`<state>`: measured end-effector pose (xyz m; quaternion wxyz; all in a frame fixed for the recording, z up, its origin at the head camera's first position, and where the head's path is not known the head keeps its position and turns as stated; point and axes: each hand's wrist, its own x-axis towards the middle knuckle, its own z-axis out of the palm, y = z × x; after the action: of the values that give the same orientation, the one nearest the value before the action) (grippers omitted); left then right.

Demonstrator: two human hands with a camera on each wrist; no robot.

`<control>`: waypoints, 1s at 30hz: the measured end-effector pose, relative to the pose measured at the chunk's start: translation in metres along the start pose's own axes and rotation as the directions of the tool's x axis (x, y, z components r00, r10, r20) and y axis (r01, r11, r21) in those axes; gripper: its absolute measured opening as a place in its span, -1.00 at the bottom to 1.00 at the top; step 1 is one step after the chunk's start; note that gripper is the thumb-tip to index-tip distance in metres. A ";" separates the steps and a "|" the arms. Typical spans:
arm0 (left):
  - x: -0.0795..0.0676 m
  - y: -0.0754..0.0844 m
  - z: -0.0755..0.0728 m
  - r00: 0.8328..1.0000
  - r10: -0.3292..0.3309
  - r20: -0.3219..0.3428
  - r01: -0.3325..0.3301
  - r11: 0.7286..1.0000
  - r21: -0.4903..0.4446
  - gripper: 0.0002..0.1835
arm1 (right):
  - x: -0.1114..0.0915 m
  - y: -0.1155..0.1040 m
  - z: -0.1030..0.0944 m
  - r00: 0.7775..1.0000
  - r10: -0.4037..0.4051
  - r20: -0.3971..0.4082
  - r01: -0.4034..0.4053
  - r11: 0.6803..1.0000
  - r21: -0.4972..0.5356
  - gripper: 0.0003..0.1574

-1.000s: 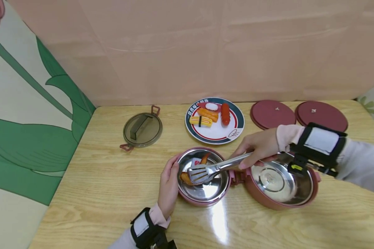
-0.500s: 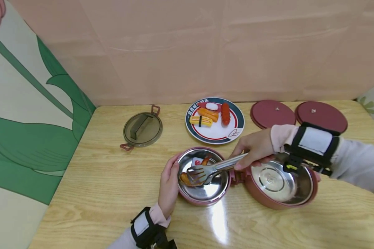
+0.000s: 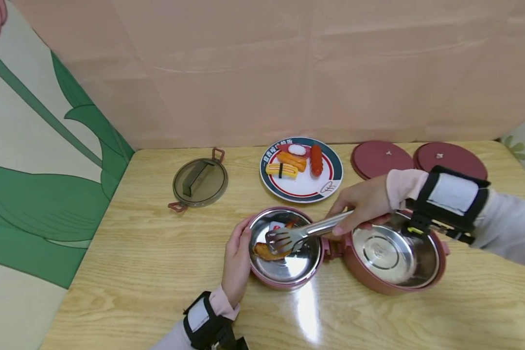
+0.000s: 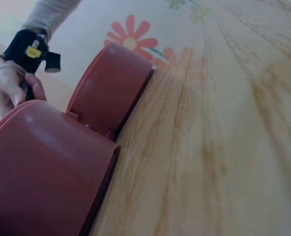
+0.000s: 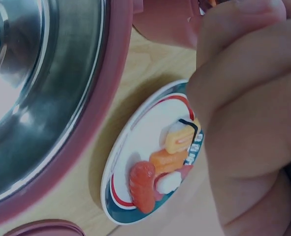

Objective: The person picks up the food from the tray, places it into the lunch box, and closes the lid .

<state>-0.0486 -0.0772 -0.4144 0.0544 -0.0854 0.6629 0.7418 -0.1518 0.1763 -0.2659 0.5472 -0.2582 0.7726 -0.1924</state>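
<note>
My right hand (image 3: 360,204) grips a pair of metal tongs (image 3: 332,223) by the handles. Their slotted heads are inside the left pink pot (image 3: 284,285), overlapping a brown fried-looking toy food piece (image 3: 267,252) in the head view. Behind the heads lies a small white-and-red piece (image 3: 274,225), with an orange-brown bit (image 3: 290,225) beside it, partly covered by the tongs. My left hand (image 3: 236,257) rests along the left outer wall of this pot, fingers extended and thumb near the rim. The right wrist view shows the curled fingers (image 5: 253,98) of my right hand close up.
A second pink steel-lined pot (image 3: 389,287) stands at the right, under my right forearm. Behind are a plate (image 3: 306,192) with a sausage (image 3: 316,161) and other toy food, and two dark-red round lids (image 3: 378,158). A glass lid (image 3: 212,187) lies at the left.
The tongs' heads spread a little, then shift slightly right and up off the brown piece, which shows more now. The left hand stays in place on the pot.
</note>
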 end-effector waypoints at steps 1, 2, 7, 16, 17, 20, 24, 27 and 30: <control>0.000 0.000 0.000 1.000 0.002 -0.001 -0.002 1.000 0.000 -0.59 | -0.001 0.000 -0.001 1.000 -0.004 -0.004 0.004 1.000 -0.005 -0.59; 0.000 0.000 0.000 1.000 0.005 -0.001 -0.005 1.000 -0.001 -0.59 | -0.002 0.001 -0.001 1.000 -0.009 -0.010 0.009 1.000 -0.009 -0.58; -0.001 0.001 0.001 1.000 0.004 -0.007 -0.004 1.000 -0.001 -0.59 | -0.009 0.003 -0.003 0.999 -0.005 -0.050 0.002 0.998 -0.059 -0.53; 0.000 0.000 0.001 1.000 -0.002 -0.011 0.002 1.000 0.004 -0.59 | -0.024 0.004 -0.005 0.991 0.049 -0.123 -0.055 0.997 -0.050 -0.43; 0.000 0.000 0.001 1.000 -0.002 -0.012 0.002 1.000 0.006 -0.59 | -0.026 0.005 -0.005 0.990 0.053 -0.132 -0.058 0.998 -0.039 -0.41; 0.000 0.001 0.001 1.000 -0.003 -0.011 0.003 1.000 0.007 -0.59 | -0.030 0.006 -0.005 0.987 0.064 -0.147 -0.069 0.997 -0.024 -0.39; 0.000 0.001 0.001 1.000 -0.002 -0.006 0.002 1.000 0.002 -0.59 | -0.033 0.007 -0.006 0.986 0.079 -0.149 -0.084 0.996 -0.027 -0.38; -0.001 0.001 0.001 1.000 -0.004 -0.006 0.004 1.000 0.002 -0.58 | -0.036 0.009 -0.007 0.986 0.078 -0.151 -0.084 0.996 -0.037 -0.39; -0.001 0.001 0.001 1.000 -0.007 -0.009 0.007 1.000 0.004 -0.58 | -0.038 0.010 -0.009 0.986 0.065 -0.151 -0.072 0.997 -0.038 -0.43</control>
<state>-0.0482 -0.0762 -0.4130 0.0543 -0.0908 0.6643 0.7400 -0.1519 0.2079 -0.2407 0.4883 -0.2281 0.8239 -0.1754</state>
